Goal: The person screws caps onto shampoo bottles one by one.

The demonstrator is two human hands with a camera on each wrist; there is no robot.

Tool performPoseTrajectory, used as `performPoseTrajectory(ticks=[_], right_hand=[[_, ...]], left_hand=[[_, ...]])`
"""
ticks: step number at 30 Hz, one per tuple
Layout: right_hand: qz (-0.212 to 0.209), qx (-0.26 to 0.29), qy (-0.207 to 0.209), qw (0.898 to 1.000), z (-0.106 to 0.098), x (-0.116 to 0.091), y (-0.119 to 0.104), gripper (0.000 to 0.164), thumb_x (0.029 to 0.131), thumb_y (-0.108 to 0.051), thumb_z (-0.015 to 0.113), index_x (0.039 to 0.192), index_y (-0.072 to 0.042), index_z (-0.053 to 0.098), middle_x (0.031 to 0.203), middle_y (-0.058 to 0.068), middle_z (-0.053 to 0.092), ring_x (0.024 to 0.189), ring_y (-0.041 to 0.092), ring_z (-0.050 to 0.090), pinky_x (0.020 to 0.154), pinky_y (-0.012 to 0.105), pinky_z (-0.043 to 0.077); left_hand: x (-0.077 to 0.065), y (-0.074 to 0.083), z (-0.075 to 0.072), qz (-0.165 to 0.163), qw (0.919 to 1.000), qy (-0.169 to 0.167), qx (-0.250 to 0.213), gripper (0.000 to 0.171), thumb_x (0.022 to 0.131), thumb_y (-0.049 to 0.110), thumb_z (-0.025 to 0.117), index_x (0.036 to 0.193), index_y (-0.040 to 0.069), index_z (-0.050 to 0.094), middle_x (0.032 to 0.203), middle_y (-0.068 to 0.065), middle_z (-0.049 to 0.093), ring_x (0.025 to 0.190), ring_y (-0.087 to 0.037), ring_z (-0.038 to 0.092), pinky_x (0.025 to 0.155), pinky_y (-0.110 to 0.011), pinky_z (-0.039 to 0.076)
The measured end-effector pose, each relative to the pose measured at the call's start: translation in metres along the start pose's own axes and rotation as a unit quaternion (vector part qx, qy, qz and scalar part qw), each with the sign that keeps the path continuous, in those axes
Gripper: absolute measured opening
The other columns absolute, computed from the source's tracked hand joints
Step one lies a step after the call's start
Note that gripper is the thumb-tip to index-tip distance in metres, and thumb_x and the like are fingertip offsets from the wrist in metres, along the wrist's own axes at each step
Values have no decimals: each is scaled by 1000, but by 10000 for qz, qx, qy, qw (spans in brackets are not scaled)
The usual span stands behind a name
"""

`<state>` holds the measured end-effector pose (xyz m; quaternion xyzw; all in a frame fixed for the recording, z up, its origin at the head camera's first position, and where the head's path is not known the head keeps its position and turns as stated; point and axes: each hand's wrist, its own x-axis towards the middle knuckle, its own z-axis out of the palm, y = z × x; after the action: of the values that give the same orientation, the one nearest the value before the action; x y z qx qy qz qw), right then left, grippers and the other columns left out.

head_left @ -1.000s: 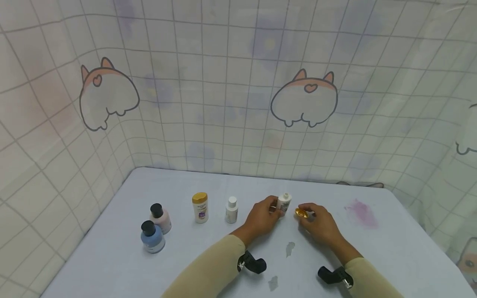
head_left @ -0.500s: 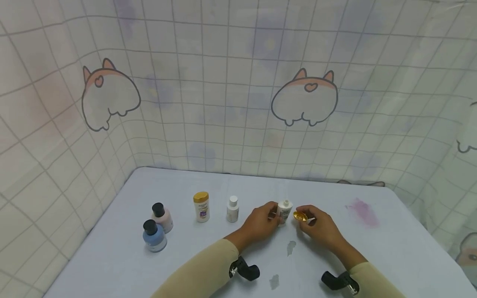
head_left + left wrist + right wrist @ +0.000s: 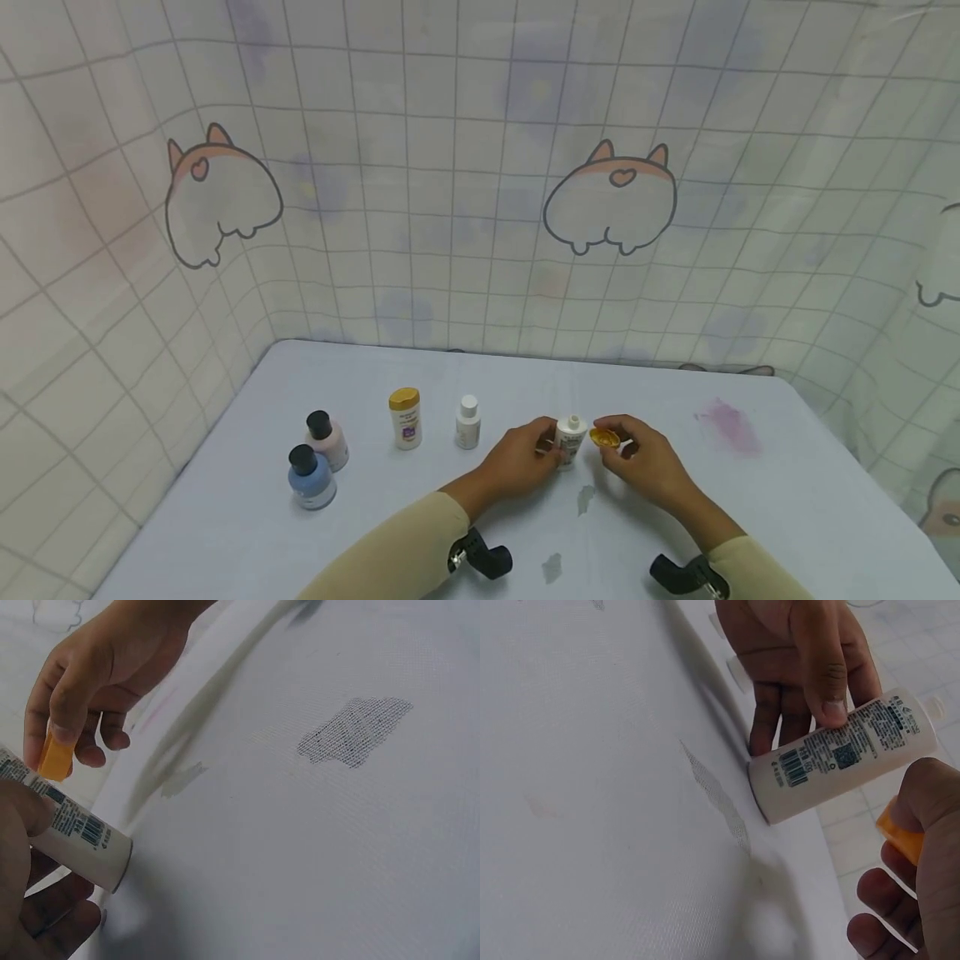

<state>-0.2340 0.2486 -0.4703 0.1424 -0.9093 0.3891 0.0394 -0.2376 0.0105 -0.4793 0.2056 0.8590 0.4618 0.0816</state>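
My left hand (image 3: 521,458) grips a white bottle (image 3: 572,440) around its body, with its narrow neck bare at the top. Printed text and a barcode show on the bottle (image 3: 840,761) in the right wrist view, where it leans to one side. Just to the right, my right hand (image 3: 647,460) pinches a gold-yellow cap (image 3: 604,437) between thumb and fingers, its hollow underside showing. The left wrist view has the cap (image 3: 56,756) close to the bottle (image 3: 86,840); whether they touch is hard to tell there.
Left of my hands stand a small white bottle (image 3: 468,423), a gold-lidded white bottle (image 3: 406,421), a pink bottle (image 3: 330,442) and a blue bottle (image 3: 311,479), both black-capped. The white tabletop (image 3: 360,542) has grey patches and a pink stain (image 3: 729,427). A patterned curtain hangs behind.
The white bottle in my left hand has come lower and nearer to me. My right hand keeps the cap, which has turned slightly and stays beside the bottle's top.
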Motion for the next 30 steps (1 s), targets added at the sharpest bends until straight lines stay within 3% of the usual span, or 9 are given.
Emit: performPoseTrajectory(ticks=[11, 30], right_hand=[[-446, -57, 180, 9988, -3, -2, -6, 36, 89, -3, 77, 123, -10, 68, 112, 3, 70, 90, 14, 62, 74, 30, 57], [-914, -206, 340, 9950, -10, 2, -14, 37, 90, -1, 75, 125, -12, 68, 108, 0, 66, 86, 11, 59, 70, 26, 56]], left_hand=[[-1, 6, 3, -91, 9987, 330, -381, 38, 97, 28, 74, 131, 18, 61, 125, 6, 68, 108, -7, 66, 92, -25, 55], [3, 3, 3, -46, 9992, 281, -283, 37, 99, 23, 72, 133, 18, 61, 123, 7, 69, 109, -3, 64, 89, -19, 55]])
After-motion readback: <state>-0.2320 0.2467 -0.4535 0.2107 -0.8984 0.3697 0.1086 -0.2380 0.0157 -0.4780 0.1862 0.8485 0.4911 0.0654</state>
